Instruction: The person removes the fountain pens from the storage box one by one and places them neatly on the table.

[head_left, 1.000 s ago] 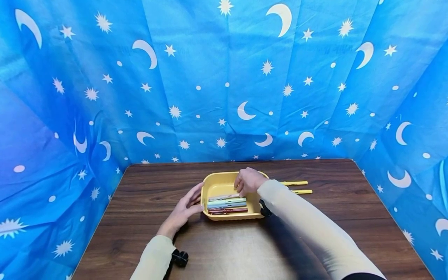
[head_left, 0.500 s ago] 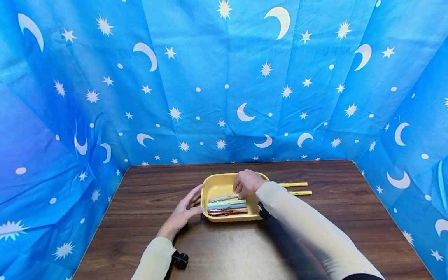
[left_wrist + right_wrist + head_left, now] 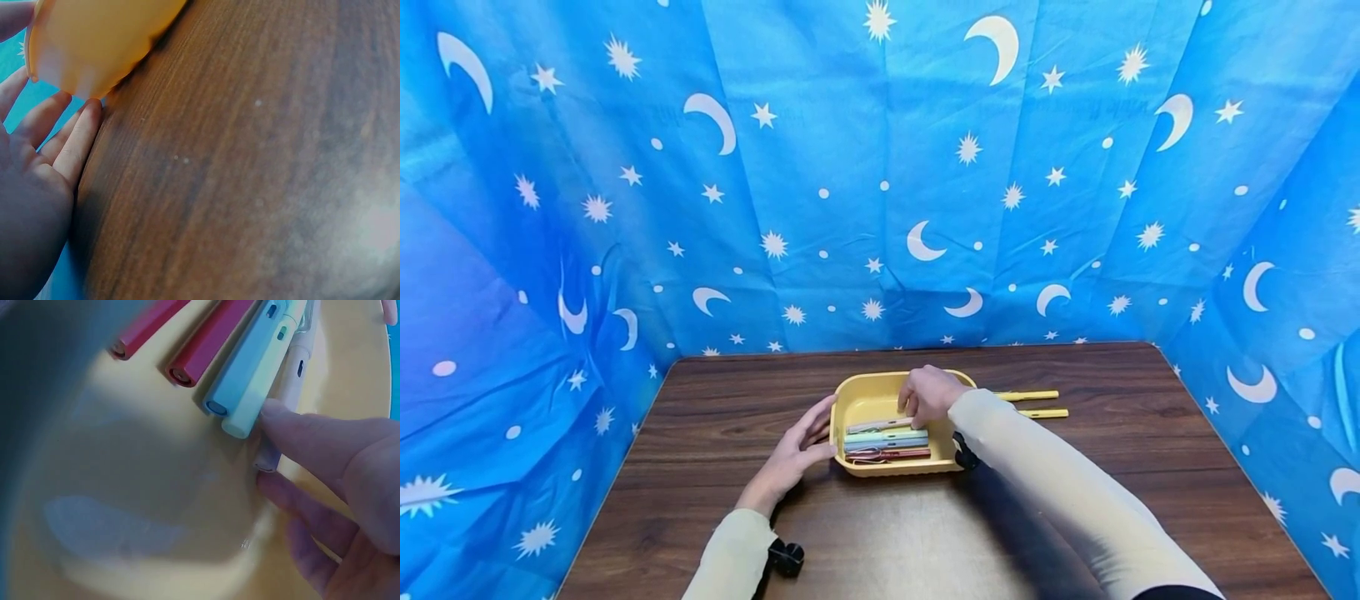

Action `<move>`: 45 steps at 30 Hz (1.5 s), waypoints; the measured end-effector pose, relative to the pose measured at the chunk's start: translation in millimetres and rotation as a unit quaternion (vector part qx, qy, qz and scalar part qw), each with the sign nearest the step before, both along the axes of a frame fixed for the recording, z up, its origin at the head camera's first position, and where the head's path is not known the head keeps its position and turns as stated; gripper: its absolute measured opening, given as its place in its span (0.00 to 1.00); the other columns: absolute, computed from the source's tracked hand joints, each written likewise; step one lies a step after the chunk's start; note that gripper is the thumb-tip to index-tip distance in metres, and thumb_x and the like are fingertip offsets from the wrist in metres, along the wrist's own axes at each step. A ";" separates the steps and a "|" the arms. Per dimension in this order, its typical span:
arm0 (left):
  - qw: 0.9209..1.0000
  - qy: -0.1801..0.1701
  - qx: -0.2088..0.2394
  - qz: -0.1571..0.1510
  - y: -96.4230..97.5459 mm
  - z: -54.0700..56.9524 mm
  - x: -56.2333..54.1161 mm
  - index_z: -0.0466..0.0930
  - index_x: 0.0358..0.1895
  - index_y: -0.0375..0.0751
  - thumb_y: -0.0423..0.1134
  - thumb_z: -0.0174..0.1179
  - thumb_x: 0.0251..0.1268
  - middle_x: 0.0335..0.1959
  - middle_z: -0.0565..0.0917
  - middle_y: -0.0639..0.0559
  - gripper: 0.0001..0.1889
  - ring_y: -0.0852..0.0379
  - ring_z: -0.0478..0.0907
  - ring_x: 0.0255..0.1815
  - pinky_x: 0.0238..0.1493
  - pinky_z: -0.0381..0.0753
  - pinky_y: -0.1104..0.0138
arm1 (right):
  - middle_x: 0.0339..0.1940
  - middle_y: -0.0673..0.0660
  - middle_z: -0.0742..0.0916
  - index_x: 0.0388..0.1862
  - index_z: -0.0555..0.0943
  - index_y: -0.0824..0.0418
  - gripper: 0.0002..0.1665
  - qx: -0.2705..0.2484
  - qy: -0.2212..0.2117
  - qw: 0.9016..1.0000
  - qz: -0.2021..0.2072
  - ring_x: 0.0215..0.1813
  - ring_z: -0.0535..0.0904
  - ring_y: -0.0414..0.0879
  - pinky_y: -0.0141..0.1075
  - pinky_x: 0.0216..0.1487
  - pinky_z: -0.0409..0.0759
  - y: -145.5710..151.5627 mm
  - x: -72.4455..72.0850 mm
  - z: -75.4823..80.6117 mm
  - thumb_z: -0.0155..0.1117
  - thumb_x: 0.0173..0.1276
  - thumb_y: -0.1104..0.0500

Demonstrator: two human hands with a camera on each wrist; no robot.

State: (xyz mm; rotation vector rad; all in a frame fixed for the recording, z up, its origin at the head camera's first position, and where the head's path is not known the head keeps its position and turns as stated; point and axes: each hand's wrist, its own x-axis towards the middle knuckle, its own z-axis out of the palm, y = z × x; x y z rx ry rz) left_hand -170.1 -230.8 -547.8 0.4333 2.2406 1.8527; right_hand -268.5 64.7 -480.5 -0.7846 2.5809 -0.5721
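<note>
A yellow tray (image 3: 951, 446) holds several slim pens with clips. In the right wrist view lie a red pen (image 3: 209, 347), a second red pen (image 3: 147, 330), a blue pen (image 3: 240, 369) and a pale green pen (image 3: 259, 387). Inside the tray, my right hand (image 3: 931, 392) pinches the end of a pale pinkish pen (image 3: 294, 378) between thumb and index finger, beside the green one. My left hand (image 3: 786, 458) touches the tray's left end from outside, its fingers (image 3: 78, 137) fairly straight against the wall.
Two yellow pens (image 3: 1041, 413) lie on the brown wooden table (image 3: 880, 533) right of the tray, partly hidden by my right sleeve. A blue curtain (image 3: 850, 167) with moons and stars encloses the back and sides.
The pale green pen sits slightly closer against the blue one. Both hands and the tray stay practically in place; the head view has tilted a little.
</note>
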 end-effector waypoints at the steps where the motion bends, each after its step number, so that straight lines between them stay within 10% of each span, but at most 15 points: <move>1: 1.000 -0.001 -0.001 0.000 0.0 0.0 0.1 0.55 0.85 0.53 0.32 0.63 0.73 0.83 0.63 0.44 0.41 0.39 0.63 0.81 0.79 0.63 0.50 | 0.30 0.45 0.91 0.44 0.93 0.55 0.17 -0.009 -0.005 1.000 0.005 0.38 0.86 0.37 0.38 0.50 0.87 0.9 -0.1 -0.1 0.86 0.55 0.64; 14: 1.000 0.003 -0.005 -0.003 -2.1 -0.6 -0.3 0.56 0.85 0.55 0.32 0.63 0.73 0.83 0.63 0.45 0.41 0.39 0.63 0.81 0.78 0.63 0.47 | 0.36 0.51 0.94 0.51 0.91 0.60 0.18 -0.069 -0.017 0.996 0.058 0.44 0.87 0.42 0.40 0.56 0.84 8.1 0.6 2.3 0.79 0.62 0.66; 24: 1.000 0.003 0.000 -0.004 -0.6 -1.1 -0.1 0.56 0.85 0.55 0.32 0.63 0.73 0.83 0.63 0.46 0.41 0.39 0.64 0.80 0.75 0.67 0.63 | 0.32 0.48 0.91 0.46 0.93 0.59 0.10 -0.070 -0.019 0.993 0.088 0.34 0.81 0.35 0.31 0.39 0.81 10.5 -0.3 -1.5 0.77 0.67 0.61; 30: 1.000 0.002 0.001 -0.003 0.4 0.4 -1.3 0.56 0.85 0.56 0.32 0.63 0.73 0.84 0.63 0.47 0.41 0.40 0.63 0.81 0.78 0.62 0.48 | 0.32 0.50 0.92 0.44 0.93 0.62 0.06 -0.075 -0.035 0.993 0.082 0.30 0.76 0.36 0.29 0.32 0.76 10.7 0.5 -0.2 0.73 0.71 0.64; 45: 1.000 0.002 -0.001 -0.007 -1.6 -1.3 -1.3 0.55 0.85 0.58 0.33 0.62 0.74 0.84 0.61 0.47 0.41 0.41 0.62 0.82 0.77 0.65 0.61 | 0.27 0.49 0.87 0.37 0.91 0.60 0.08 -0.065 -0.037 0.995 0.066 0.28 0.74 0.39 0.32 0.34 0.75 9.3 4.1 0.3 0.68 0.76 0.62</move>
